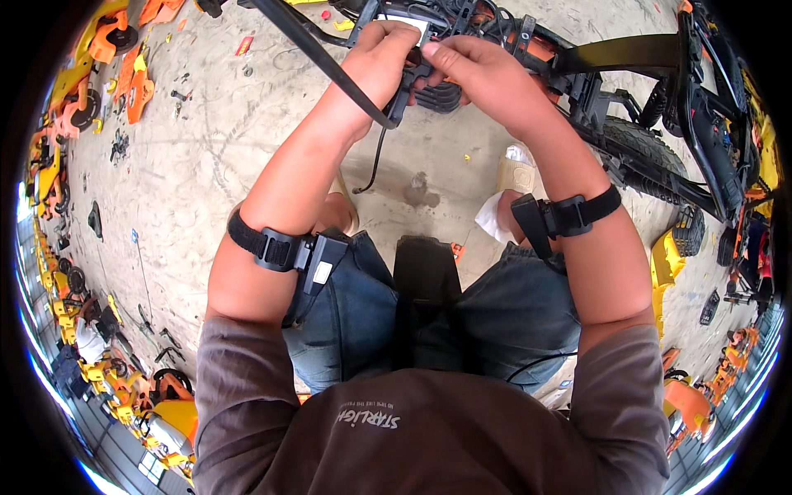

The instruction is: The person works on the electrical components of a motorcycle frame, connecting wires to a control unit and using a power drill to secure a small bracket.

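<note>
At the top of the view, both my hands work close together among dark cables (483, 16) and parts of a black vehicle frame (587, 91). My left hand (386, 59) is closed, its fingers curled inward and largely hidden. My right hand (483, 70) is closed too, thumb pointing left toward the left hand's fingers. What sits between the fingertips is too small and covered to name. Just below them is a black ribbed part (438, 96). A long black bar (318, 58) passes in front of my left wrist, and a thin black cable (377, 161) hangs below it.
A treaded tyre (639, 144) and a curved black fender (623, 54) stand to the right. Orange and yellow body parts (139, 92) line the left side. Small scraps (245, 46) lie on the concrete floor (206, 124). A yellow part (667, 264) lies at right.
</note>
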